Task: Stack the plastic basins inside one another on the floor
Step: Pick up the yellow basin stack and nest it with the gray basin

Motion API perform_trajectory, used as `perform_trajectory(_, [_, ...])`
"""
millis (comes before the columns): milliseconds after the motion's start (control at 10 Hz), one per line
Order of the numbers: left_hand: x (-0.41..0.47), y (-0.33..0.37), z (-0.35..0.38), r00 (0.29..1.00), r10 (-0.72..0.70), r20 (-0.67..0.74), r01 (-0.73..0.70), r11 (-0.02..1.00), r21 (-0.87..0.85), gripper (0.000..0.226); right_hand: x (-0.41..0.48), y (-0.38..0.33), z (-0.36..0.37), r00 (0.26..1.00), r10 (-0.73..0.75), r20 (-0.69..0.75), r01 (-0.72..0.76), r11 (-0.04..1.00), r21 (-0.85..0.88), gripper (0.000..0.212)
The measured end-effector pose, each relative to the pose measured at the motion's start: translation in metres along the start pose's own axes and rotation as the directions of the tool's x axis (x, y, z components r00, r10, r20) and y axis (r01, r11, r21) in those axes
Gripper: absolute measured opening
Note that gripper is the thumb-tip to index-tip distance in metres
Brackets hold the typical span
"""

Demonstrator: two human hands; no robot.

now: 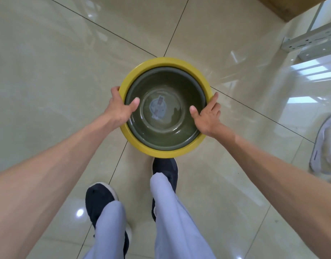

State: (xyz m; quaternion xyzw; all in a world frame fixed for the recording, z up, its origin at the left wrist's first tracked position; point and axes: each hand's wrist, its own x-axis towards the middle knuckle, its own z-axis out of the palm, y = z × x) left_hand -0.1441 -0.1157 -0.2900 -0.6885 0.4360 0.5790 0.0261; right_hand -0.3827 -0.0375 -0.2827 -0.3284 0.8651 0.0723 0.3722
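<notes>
Looking straight down here: a grey basin (165, 107) sits nested inside a yellow basin (142, 71), so only the yellow rim shows around it. Both hands are clamped on the pair. The left hand (121, 107) grips the left edge, thumb hooked over into the grey one and fingers wrapped outside the yellow rim. The right hand (207, 116) does the same on the right edge. A round label (158, 107) shows at the bottom of the grey basin. Whether the stack touches the glossy tiled floor (58, 71) or hangs above it, can't tell. Two dark shoes (165, 171) and pale trouser legs (172, 212) are near the camera, one toe tucked under the yellow rim's near edge. A white metal frame (310, 40) sits far right.
</notes>
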Motion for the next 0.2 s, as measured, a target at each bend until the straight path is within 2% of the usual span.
perform_trajectory(100, [-0.020, 0.015, -0.013, 1.000, -0.019, 0.010, 0.020, 0.995, -0.102, 0.086, -0.020, 0.000, -0.018, 0.998, 0.058, -0.024, -0.053, 0.985, 0.167, 0.084])
perform_trajectory(200, [-0.063, 0.043, -0.043, 0.988, 0.065, -0.143, -0.104, 0.953, -0.286, 0.076, -0.058, 0.002, -0.066, 0.977, 0.112, -0.180, -0.023, 0.901, 0.433, 0.070])
